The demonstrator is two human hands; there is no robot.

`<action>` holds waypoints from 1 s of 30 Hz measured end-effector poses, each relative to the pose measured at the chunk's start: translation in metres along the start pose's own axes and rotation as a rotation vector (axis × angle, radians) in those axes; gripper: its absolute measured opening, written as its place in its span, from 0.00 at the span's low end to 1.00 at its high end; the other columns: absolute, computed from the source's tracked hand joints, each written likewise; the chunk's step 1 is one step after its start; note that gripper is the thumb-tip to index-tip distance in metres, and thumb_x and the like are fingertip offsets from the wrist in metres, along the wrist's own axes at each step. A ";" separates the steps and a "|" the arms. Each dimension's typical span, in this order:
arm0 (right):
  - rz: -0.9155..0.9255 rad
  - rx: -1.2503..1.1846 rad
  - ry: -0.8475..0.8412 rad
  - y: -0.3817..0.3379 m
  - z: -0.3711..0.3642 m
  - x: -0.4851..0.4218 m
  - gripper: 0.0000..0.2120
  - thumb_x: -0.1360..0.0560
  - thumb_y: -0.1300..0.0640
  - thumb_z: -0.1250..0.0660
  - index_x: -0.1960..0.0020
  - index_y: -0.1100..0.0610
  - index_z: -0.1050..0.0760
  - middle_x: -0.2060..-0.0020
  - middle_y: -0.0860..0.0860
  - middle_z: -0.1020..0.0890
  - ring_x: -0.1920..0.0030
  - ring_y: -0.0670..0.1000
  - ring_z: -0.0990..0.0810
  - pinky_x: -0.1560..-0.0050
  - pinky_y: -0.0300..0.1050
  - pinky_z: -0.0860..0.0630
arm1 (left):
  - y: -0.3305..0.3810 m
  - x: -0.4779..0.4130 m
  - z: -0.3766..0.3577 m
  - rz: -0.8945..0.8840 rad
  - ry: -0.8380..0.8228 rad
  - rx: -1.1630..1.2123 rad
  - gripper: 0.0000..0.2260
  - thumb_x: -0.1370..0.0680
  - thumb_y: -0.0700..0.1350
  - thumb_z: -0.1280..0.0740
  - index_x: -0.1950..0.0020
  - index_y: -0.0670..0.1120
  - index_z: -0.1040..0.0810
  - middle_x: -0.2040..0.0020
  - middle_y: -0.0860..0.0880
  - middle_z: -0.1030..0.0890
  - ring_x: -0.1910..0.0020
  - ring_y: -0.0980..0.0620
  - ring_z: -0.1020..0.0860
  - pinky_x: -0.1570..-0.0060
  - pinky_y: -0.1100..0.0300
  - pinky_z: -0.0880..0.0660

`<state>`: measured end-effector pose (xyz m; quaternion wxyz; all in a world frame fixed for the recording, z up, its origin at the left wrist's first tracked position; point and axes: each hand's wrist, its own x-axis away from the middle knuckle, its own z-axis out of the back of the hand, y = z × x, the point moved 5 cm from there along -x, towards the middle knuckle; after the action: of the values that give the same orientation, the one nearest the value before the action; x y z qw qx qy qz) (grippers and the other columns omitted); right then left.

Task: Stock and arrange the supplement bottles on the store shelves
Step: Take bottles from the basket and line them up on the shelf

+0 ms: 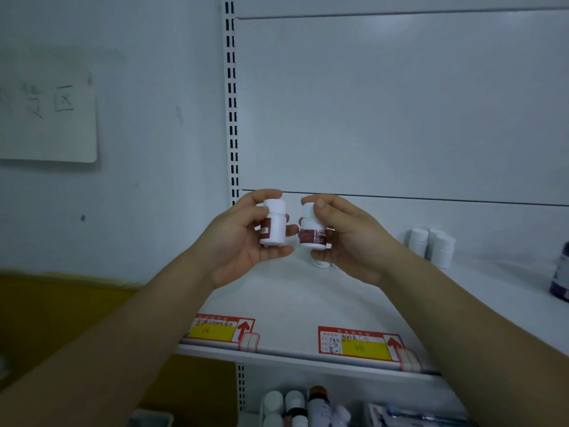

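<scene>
My left hand grips a small white supplement bottle with a dark red label, held upright above the white shelf. My right hand grips a second white bottle with a dark red label, tilted slightly, close beside the first. Both bottles hover near the shelf's back left. Under my right hand, a white bottle stands on the shelf, mostly hidden. A group of three white bottles stands at the back right.
A dark purple bottle sits at the shelf's right edge. Two red and yellow price tags hang on the front rail. Several bottles fill the shelf below. A slotted upright and a wall sign lie left.
</scene>
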<state>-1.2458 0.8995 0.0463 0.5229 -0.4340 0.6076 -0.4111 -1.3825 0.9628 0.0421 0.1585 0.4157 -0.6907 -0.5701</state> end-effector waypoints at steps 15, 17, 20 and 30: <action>-0.135 0.392 -0.119 0.015 -0.014 0.006 0.09 0.23 0.62 0.35 0.44 0.56 0.24 0.54 0.55 0.18 0.57 0.52 0.18 0.57 0.49 0.18 | -0.003 0.019 0.053 0.062 0.135 -1.044 0.13 0.24 0.41 0.32 0.43 0.55 0.25 0.45 0.51 0.21 0.48 0.52 0.21 0.45 0.57 0.24; -0.156 0.506 -0.147 0.020 -0.019 0.007 0.07 0.24 0.62 0.34 0.46 0.57 0.23 0.51 0.57 0.18 0.53 0.53 0.18 0.53 0.50 0.18 | -0.008 0.021 0.054 0.080 0.106 -1.060 0.11 0.24 0.42 0.32 0.44 0.55 0.24 0.45 0.51 0.21 0.48 0.52 0.21 0.43 0.52 0.23; -0.158 0.559 -0.161 0.023 -0.022 0.007 0.07 0.25 0.61 0.33 0.47 0.57 0.24 0.50 0.56 0.18 0.51 0.53 0.18 0.50 0.50 0.19 | -0.011 0.021 0.056 0.092 0.074 -1.054 0.09 0.23 0.45 0.34 0.44 0.55 0.25 0.47 0.51 0.21 0.50 0.52 0.21 0.47 0.54 0.22; -0.196 0.777 -0.245 0.023 -0.027 0.008 0.13 0.27 0.54 0.31 0.43 0.50 0.26 0.46 0.49 0.21 0.46 0.50 0.21 0.44 0.49 0.22 | -0.009 -0.043 0.076 0.038 0.149 -1.231 0.23 0.22 0.46 0.34 0.28 0.55 0.35 0.31 0.48 0.31 0.39 0.48 0.27 0.40 0.56 0.31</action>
<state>-1.2757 0.8994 0.0257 0.6745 -0.3062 0.2964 -0.6029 -1.4059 1.0447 0.0221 0.4269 0.2744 -0.2298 -0.8305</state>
